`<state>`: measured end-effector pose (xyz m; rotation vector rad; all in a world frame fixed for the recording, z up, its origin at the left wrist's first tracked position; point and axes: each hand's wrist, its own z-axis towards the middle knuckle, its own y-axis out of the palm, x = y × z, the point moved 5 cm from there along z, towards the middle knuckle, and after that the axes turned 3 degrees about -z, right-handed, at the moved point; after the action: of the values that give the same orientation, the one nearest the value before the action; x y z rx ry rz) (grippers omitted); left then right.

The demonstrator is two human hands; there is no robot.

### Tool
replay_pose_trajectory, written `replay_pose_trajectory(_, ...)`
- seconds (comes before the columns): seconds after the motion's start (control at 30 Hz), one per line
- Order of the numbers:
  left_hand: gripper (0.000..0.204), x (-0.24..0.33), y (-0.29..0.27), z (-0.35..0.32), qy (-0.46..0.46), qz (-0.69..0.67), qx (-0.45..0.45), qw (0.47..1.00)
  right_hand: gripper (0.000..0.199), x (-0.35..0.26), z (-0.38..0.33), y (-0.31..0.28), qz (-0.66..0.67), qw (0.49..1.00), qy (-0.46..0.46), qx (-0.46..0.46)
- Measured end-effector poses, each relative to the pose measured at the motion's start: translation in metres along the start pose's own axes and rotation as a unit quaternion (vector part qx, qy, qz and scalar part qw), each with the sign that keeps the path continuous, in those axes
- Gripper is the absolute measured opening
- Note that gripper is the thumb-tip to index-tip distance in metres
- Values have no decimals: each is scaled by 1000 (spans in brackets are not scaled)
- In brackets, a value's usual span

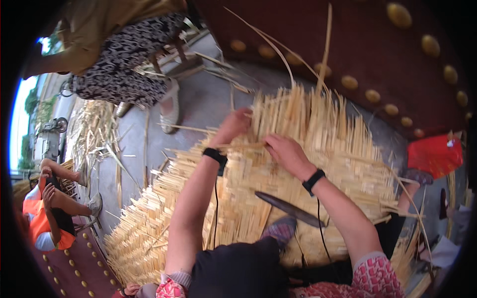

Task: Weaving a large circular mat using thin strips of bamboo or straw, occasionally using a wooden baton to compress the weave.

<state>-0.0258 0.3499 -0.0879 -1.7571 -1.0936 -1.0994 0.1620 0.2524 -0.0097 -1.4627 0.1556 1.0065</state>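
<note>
Hands work at the far edge of a woven straw mat [298, 164] spread on the ground under the person's knees: the left hand [236, 124] is curled shut on upright strips [278, 114] at the mat's edge, and the right hand [285, 151] lies just beside it, fingers pinching a flat strip. A dark blade [290, 208] rests on the mat near the right forearm, while another person [119, 54] stands beyond on the pavement.

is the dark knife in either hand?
No. The dark long-bladed knife lies on the pale woven straw mat, below both hands, which work strips near the mat's upper edge.
</note>
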Motion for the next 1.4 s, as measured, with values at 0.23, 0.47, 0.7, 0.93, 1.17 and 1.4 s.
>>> replay_pose_trajectory(0.23,25,5,21,-23,14,69,-62,996,18,-2,-29,11,56,998,38,7)
replay_pose_trajectory(0.47,25,15,36,-43,138,142,41,979,26,-7,-40,9,58,996,68,-21)
replay_pose_trajectory(0.7,38,8,17,-35,97,169,63,979,30,-2,-36,17,38,999,23,24)
replay_pose_trajectory(0.93,24,36,9,-36,-16,22,10,1000,22,1,-29,2,39,997,22,59)
replay_pose_trajectory(1.17,23,38,23,-47,50,88,26,994,19,14,-31,12,51,997,56,30)
replay_pose_trajectory(1.4,20,39,29,-33,29,57,-5,998,13,15,-35,11,127,986,64,83)
